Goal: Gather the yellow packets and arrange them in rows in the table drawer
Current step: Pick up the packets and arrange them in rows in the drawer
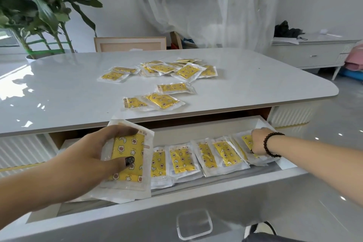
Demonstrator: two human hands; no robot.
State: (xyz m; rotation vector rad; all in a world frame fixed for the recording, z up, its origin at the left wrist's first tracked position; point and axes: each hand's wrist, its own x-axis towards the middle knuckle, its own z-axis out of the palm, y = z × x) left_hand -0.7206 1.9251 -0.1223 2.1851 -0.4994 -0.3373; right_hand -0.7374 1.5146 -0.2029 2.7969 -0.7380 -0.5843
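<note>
The table drawer (196,200) stands pulled open in front of me. Several yellow packets (204,159) with star and flower prints lie side by side in a row inside it. My left hand (98,151) grips a small stack of yellow packets (129,165) over the drawer's left end, thumb on top. My right hand (259,140) rests on the rightmost packet (246,141) in the row, fingers curled down onto it. More yellow packets (163,70) lie scattered on the white tabletop (68,94), with three closer ones (155,100) near the front edge.
A potted plant (39,10) stands beyond the table's far left corner. A wooden chair back (129,44) sits behind the table. A white sideboard (314,51) stands at the right, beside sheer curtains (216,6). The drawer front has a clear handle (194,224).
</note>
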